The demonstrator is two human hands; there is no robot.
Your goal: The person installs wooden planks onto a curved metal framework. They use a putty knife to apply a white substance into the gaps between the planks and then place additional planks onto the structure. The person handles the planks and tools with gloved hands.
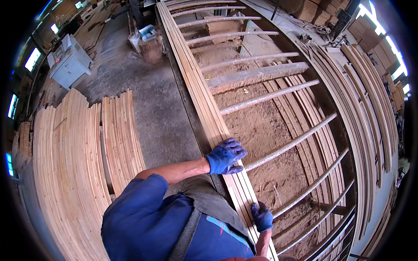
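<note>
Pressing down flat with the left hand (225, 156), blue glove, fingers spread wide across the top of a bundle of long pale wood strips (198, 82). Not gripping anything there, just palm and fingers resting on the wood. Further right and closer to the body, right hand (262, 216), also blue-gloved, fingers curled over the right edge of the same strips, looks like a loose hold on the edge, though can't tell how tight. Strips running from under both hands straight away toward the far end of the shop, lying on a frame of metal crossbars (261, 98) caked in sawdust.

Off to the far left, big stacks of cut slats (69, 165) on the concrete floor (152, 100), with a grey machine cabinet (69, 63) behind them. Over on the right, past the crossbars, more long thin strips (365, 104) leaning in a curved row. Bright windows around the rim on both sides.
</note>
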